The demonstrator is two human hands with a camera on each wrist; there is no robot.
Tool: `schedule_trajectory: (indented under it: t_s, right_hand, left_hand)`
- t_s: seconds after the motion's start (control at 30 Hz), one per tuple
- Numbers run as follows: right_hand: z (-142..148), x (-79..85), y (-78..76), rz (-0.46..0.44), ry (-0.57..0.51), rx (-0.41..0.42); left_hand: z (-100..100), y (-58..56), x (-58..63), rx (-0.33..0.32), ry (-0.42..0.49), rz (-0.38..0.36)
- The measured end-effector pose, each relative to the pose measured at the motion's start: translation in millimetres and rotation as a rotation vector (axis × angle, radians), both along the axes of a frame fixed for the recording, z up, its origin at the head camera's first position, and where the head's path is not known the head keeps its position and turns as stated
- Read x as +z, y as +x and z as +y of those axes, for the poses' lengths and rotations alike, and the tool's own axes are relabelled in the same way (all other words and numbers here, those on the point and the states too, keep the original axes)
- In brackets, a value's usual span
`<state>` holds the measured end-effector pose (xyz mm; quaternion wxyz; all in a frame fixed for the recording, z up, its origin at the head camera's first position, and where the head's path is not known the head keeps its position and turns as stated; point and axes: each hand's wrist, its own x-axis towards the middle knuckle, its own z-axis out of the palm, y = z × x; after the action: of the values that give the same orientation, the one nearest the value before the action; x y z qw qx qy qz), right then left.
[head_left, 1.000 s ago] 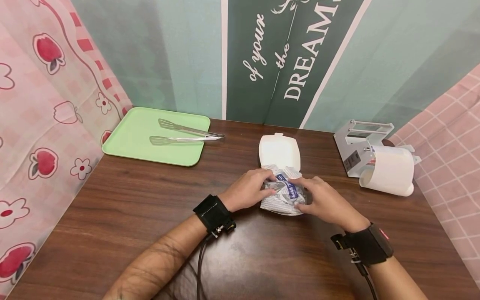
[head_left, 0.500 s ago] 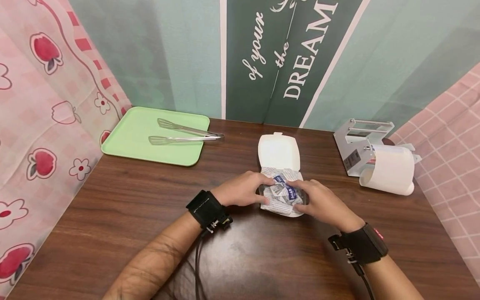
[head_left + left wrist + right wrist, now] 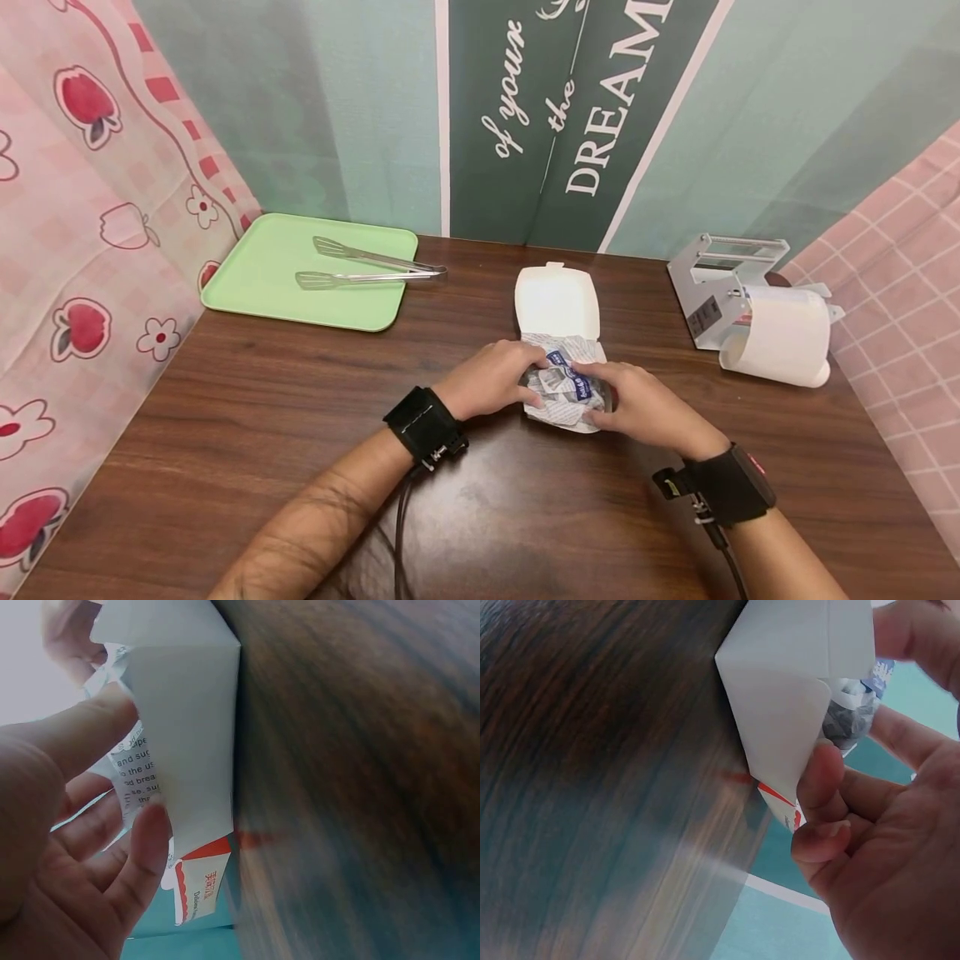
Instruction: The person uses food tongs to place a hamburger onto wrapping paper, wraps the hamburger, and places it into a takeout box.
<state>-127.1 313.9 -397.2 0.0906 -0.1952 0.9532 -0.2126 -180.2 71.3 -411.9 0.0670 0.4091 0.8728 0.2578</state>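
Note:
An open white takeaway box (image 3: 557,300) stands on the table with its lid tipped back. Printed paper (image 3: 558,412) lines it, around a crumpled grey wrapped bundle (image 3: 581,387) with a blue label. My left hand (image 3: 491,379) is at the box's left side, thumb and fingers curled at the paper; its left wrist view shows fingertips on the printed paper (image 3: 139,769) above the box wall (image 3: 187,742). From the right side, my right hand (image 3: 652,408) grips the bundle between thumb and index finger. Its other fingers curl beside the box wall (image 3: 780,697) in the right wrist view.
A light green tray (image 3: 262,283) lies at the back left, with metal tongs (image 3: 367,279) across it. At the back right stands a metal dispenser (image 3: 708,308) with a white label roll (image 3: 787,337). Cables trail from both wrist bands.
My left hand drew back left from over the paper, then came in slightly again. The paper's near left part spread out, then moved inward. The right hand has barely moved.

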Motion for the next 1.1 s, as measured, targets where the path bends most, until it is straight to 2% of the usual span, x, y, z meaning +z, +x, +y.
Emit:
schedule_trajectory:
  t_s: [0.1,0.27,0.43,0.6,0.73,0.93,1.1]
  right_hand:
    - [0,1.0,-0.9,-0.014,-0.005,-0.003]
    - [-1,3.2,-1.3,0.012,-0.012,0.022]
    - [2,7.1,-0.9,0.006,-0.002,0.061]
    - [5,10.5,-1.8,-0.045,0.005,0.082]
    - [4,9.3,-2.8,-0.055,-0.006,0.057]
    - [-6,-1.3,-2.2,0.095,0.019,0.02]
    - [-9,-6.1,1.2,0.122,0.005,-0.018]
  left_hand:
    - [3,1.0,-0.9,0.023,-0.03,0.052]
    - [5,2.6,-2.2,0.066,-0.078,0.129]
    - [5,4.8,-2.5,0.078,-0.099,0.175]
    - [4,8.0,-2.9,0.055,-0.097,0.178]
    - [3,10.9,-2.9,0.052,-0.097,0.187]
    - [1,14.2,-0.8,0.04,-0.13,0.195]
    - [-4,13.0,2.5,0.02,-0.141,0.112]
